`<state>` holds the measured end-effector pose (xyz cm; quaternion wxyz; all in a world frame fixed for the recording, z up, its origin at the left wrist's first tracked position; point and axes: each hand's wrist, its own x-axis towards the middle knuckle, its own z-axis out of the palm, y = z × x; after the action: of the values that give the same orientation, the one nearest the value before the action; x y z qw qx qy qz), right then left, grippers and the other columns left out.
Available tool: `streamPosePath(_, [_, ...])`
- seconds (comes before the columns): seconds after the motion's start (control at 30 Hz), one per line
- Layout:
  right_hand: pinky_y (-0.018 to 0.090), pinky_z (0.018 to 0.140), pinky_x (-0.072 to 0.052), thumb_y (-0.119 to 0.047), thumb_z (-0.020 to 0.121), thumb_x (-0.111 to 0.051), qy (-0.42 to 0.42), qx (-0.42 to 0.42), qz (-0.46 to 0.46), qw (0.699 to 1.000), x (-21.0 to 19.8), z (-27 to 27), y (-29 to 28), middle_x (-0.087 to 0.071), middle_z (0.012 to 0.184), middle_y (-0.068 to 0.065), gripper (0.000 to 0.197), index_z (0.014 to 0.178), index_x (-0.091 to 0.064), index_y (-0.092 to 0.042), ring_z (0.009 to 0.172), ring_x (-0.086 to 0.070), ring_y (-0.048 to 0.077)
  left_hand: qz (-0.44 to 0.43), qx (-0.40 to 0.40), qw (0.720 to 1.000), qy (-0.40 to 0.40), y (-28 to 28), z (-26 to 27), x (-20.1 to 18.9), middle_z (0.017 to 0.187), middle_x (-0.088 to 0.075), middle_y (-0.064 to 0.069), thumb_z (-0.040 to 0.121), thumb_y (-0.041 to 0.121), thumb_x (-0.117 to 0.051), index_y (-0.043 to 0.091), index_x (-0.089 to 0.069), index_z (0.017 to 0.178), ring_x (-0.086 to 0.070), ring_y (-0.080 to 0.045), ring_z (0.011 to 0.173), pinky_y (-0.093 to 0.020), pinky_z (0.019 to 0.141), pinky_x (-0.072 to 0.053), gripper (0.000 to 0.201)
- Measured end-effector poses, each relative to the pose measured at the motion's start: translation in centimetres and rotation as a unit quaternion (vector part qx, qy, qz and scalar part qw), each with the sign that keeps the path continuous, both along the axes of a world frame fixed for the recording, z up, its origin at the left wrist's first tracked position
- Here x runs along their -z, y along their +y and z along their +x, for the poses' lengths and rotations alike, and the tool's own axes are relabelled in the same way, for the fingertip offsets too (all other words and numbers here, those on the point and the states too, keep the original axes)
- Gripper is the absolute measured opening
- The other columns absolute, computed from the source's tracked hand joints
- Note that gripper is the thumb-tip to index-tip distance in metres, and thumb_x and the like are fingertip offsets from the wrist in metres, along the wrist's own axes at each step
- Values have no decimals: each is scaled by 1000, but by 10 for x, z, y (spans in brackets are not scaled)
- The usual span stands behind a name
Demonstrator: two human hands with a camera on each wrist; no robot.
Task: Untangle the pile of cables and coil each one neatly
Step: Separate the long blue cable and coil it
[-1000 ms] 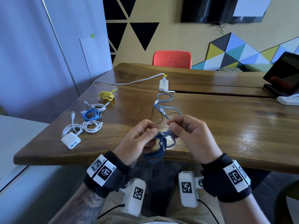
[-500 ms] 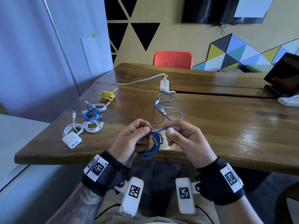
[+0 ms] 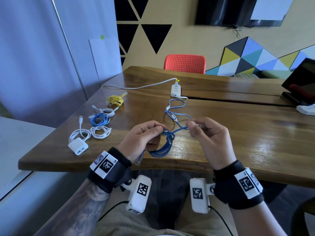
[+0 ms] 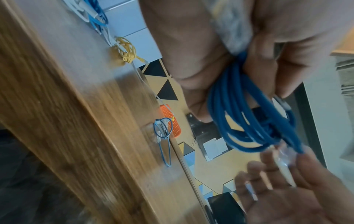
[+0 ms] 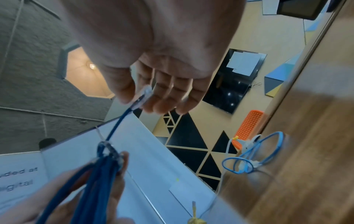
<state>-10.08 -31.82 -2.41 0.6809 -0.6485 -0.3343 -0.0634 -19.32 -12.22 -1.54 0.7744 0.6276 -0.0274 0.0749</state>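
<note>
My left hand [image 3: 143, 138] grips a coil of dark blue cable [image 3: 164, 147] just above the table's near edge. In the left wrist view the coil [image 4: 249, 121] hangs in several loops from the curled fingers. My right hand [image 3: 208, 137] pinches the cable's clear plug [image 5: 145, 92] between thumb and fingers, and a short straight stretch runs from it to the top of the coil [image 5: 95, 181], where the cable wraps around the loops. A loose light blue cable [image 3: 175, 111] lies uncoiled on the wooden table [image 3: 238, 133] beyond my hands.
Along the table's left side lie coiled cables: yellow [image 3: 115, 100], white [image 3: 106, 111], blue [image 3: 98, 119], white [image 3: 100, 132], and a white charger with cable [image 3: 78, 145]. A white power strip [image 3: 176, 90] sits further back, an orange chair [image 3: 185, 63] behind, a dark stand [image 3: 300, 86] far right.
My hands have drawn apart. The right hand has pulled the plug end out to the right, stretching a short length of cable straight from the coil in my left hand.
</note>
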Motion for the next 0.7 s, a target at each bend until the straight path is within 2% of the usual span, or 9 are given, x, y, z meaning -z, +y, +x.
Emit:
streamPosePath(0.1, [34, 70, -54, -51, 83, -72, 115, -43, 36, 992, 10, 4, 6, -71, 105, 3, 46, 121, -62, -28, 83, -64, 16, -41, -21, 999, -22, -2, 4, 1, 58, -31, 4, 92, 17, -50, 4, -66, 96, -26, -5, 47, -14, 45, -24, 21])
streamPosePath(0.17, [32, 68, -55, -55, 78, -75, 189, -91, 18, 978, 15, 1, 12, -73, 108, 9, 55, 121, -63, -22, 82, -68, 15, -69, -36, 996, -38, -5, 8, 1, 59, -40, 4, 92, 18, -50, 4, -63, 100, -31, -5, 49, -17, 49, -24, 21])
streamPosePath(0.27, [34, 65, -54, -29, 87, -72, 136, -140, -62, 979, 19, -13, 28, -75, 101, 4, 33, 117, -65, -16, 83, -67, 15, -86, -48, 994, -47, -9, 14, 3, 62, -41, 2, 93, 21, -50, 7, -63, 104, -36, -10, 52, -21, 55, -32, 22])
streamPosePath(0.33, [33, 61, -56, -15, 94, -71, 119, -121, -46, 984, 17, -15, 34, -75, 92, -1, 22, 115, -66, -18, 79, -67, 15, -109, -49, 992, -49, -9, 15, 4, 65, -42, -1, 94, 20, -49, 6, -61, 108, -41, -14, 55, -26, 61, -37, 24])
streamPosePath(0.4, [32, 59, -55, -10, 97, -65, 123, -92, -14, 988, 12, -11, 36, -74, 85, -1, 19, 115, -68, -15, 73, -65, 13, -116, -38, 991, -55, -6, 15, 2, 70, -46, -5, 98, 17, -48, 2, -59, 111, -49, -18, 63, -28, 66, -45, 23])
streamPosePath(0.5, [30, 61, -54, -13, 100, -61, 116, -66, -13, 991, 7, -5, 34, -73, 82, 1, 21, 118, -69, -6, 69, -61, 10, -86, -15, 995, -43, -2, 12, -2, 74, -51, -10, 101, 15, -45, 4, -66, 92, -57, -20, 71, -27, 70, -52, 25])
streamPosePath(0.6, [36, 63, -55, -19, 101, -60, 115, -85, -32, 989, 6, -10, 36, -73, 86, 2, 23, 121, -67, -10, 71, -64, 12, -106, -20, 993, -56, -4, 13, -1, 72, -45, -6, 103, 13, -40, 10, -69, 86, -52, -20, 70, -32, 73, -48, 35])
streamPosePath(0.63, [38, 64, -55, -26, 99, -64, 121, -85, -39, 988, 8, -12, 38, -74, 90, 2, 28, 124, -64, -13, 73, -66, 15, -118, -33, 990, -64, -5, 15, 1, 71, -44, -6, 104, 11, -38, 10, -68, 86, -51, -20, 70, -34, 73, -47, 35])
streamPosePath(0.7, [40, 63, -58, -51, 88, -73, 124, -53, -52, 989, 13, -17, 39, -72, 96, 2, 48, 123, -57, -23, 76, -71, 19, -149, -65, 984, -74, -6, 18, 4, 71, -45, -6, 104, 9, -38, 9, -62, 87, -51, -21, 70, -34, 74, -49, 29])
